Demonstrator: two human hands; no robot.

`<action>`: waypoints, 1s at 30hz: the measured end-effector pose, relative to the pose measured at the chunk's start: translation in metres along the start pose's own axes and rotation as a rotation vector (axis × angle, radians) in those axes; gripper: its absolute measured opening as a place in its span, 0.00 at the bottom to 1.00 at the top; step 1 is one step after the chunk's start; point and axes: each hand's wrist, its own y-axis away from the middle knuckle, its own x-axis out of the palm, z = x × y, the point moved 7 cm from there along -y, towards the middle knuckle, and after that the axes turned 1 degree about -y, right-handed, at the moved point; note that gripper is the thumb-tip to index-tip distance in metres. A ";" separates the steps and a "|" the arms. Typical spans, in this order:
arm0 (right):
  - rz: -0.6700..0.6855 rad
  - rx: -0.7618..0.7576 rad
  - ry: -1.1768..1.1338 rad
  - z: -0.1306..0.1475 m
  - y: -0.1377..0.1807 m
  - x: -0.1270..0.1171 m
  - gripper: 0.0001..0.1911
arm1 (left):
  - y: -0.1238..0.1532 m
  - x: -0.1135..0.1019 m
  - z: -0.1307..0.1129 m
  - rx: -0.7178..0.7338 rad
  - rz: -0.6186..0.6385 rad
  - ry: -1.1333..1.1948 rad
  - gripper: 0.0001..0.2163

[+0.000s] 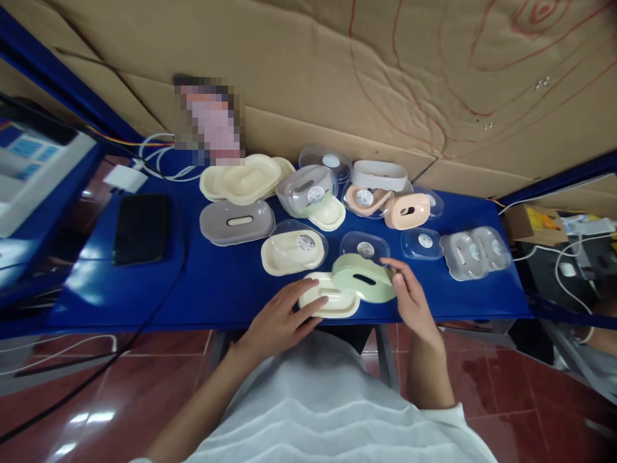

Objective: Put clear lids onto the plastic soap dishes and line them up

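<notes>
Near the front edge of the blue table lies a shallow cream oval tray (343, 308). My left hand (285, 319) rests over its left end, fingers spread. A pale green oval cover with a dark slot (366, 283) is gripped at its right end by my right hand (409, 297). This cover is tilted and overlaps the right part of the cream tray. Just behind it lies a clear plastic lid (354, 241) with a round label. Another cream tray (274, 258), partly under a clear lid, sits behind my left hand.
Farther back are stacked cream trays (253, 180), a grey slotted cover (212, 222), a peach slotted cover (409, 211) and a light grey oval piece (380, 175). Clear lidded containers (465, 257) stand at the right. A black tablet-like device (139, 228) and cables lie left.
</notes>
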 end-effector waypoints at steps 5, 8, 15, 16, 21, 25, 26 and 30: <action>0.011 0.200 -0.136 -0.015 0.012 0.022 0.30 | 0.002 0.003 0.000 0.011 0.018 -0.015 0.23; -0.071 0.118 -0.075 -0.006 0.011 0.030 0.26 | 0.001 0.002 0.001 0.006 0.009 -0.005 0.25; -0.140 -0.040 0.038 0.003 0.009 0.035 0.18 | 0.001 0.001 0.002 -0.030 0.000 -0.006 0.25; -0.157 -0.042 0.022 0.002 0.010 0.035 0.17 | 0.002 0.001 0.002 -0.036 -0.003 -0.002 0.25; -0.231 -0.054 -0.015 0.004 0.013 0.042 0.12 | 0.005 0.004 0.003 -0.038 0.045 0.071 0.28; -0.239 -0.113 -0.035 0.016 0.011 0.056 0.13 | 0.004 0.007 0.004 -0.037 0.069 0.104 0.26; -0.228 -0.134 -0.042 0.018 0.010 0.059 0.14 | 0.003 0.007 0.004 -0.042 0.061 0.099 0.24; -0.148 -0.178 -0.023 0.019 0.008 0.066 0.19 | 0.001 0.011 0.005 -0.038 0.057 0.060 0.22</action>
